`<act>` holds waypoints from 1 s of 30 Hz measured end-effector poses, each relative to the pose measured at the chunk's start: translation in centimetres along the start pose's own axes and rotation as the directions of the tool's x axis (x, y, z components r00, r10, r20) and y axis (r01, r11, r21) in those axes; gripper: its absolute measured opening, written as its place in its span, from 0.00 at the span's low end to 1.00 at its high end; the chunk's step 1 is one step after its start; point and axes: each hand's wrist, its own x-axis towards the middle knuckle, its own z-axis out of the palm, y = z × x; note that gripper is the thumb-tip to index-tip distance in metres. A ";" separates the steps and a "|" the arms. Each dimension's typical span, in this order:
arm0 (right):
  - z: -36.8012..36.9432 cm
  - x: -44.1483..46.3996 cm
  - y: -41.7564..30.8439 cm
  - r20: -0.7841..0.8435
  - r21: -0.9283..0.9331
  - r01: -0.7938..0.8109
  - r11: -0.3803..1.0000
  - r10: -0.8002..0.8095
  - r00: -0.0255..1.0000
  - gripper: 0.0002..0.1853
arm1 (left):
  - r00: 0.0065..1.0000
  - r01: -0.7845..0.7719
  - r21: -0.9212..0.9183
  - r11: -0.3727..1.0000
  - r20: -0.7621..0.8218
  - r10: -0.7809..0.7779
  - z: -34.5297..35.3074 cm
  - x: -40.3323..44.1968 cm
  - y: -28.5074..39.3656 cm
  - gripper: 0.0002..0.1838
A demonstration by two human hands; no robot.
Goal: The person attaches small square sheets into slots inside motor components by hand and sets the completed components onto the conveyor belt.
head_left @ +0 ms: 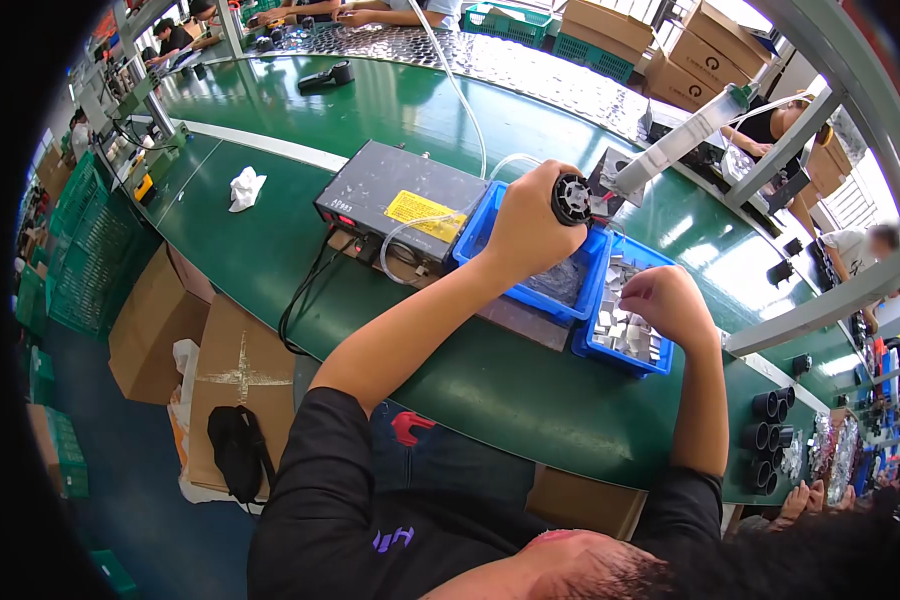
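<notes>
Over the right-hand blue bin (582, 345): right hand (674, 303), fingers drawn narrow just by the loose pale pieces (625, 332); whether one is pinched, cannot tell. Beyond, leftward: left hand (532, 228), fingers wrapped round a black round part (573, 199), slotted face showing. Part lies up and left of the right fingers. Farther: translucent syringe (685, 140), long axis slanting down towards the part, left hand nearer it.

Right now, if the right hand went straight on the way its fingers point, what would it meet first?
Likely the pale pieces in the blue bin below the right hand; height above them unclear.
</notes>
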 end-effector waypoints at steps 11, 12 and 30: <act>-1.6 -0.8 -1.7 -0.248 0.228 0.025 0.973 0.033 0.968 0.05 | 0.989 -0.047 -0.105 0.993 0.136 0.061 -1.3 -2.9 0.7 0.25; -1.9 -0.9 -1.9 -0.302 0.309 0.046 0.950 0.052 0.952 0.05 | 0.972 -0.012 -0.168 0.986 0.231 0.051 -1.6 -3.6 1.1 0.25; 0.1 -1.8 -3.5 -0.009 0.788 0.119 0.605 -0.183 0.983 0.14 | 0.597 0.427 -0.261 0.866 0.801 -0.053 -1.5 -5.8 3.8 0.21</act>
